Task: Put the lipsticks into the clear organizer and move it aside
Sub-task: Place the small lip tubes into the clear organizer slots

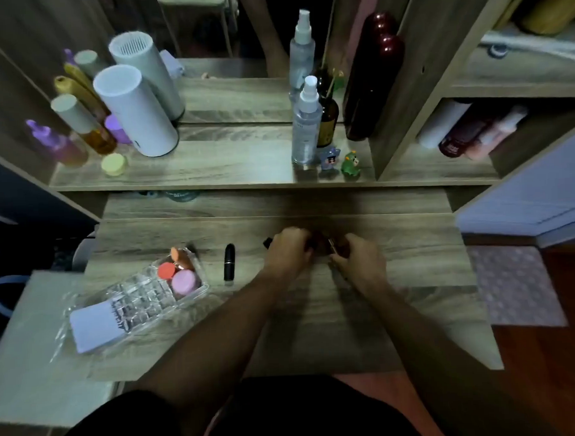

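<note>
A clear organizer (141, 298) lies at the left of the wooden tabletop (413, 261), holding a red-capped and a pink-capped item at its far end and a white card at its near end. A black lipstick (229, 262) lies on the table just right of it. My left hand (286, 252) and my right hand (360, 259) meet at the table's middle, both curled over a small cluster of dark lipsticks (318, 244). A black end pokes out left of my left hand, and a metallic tube shows by my right fingers. The rest of the cluster is hidden.
A raised shelf (178, 173) behind the tabletop carries a white cylinder (133, 112), coloured bottles, a yellow jar (114, 164), spray bottles (306, 124) and two small figurines (339, 162). A mirror stands behind. Side shelves at right hold tubes. A patterned mat (513, 283) lies right.
</note>
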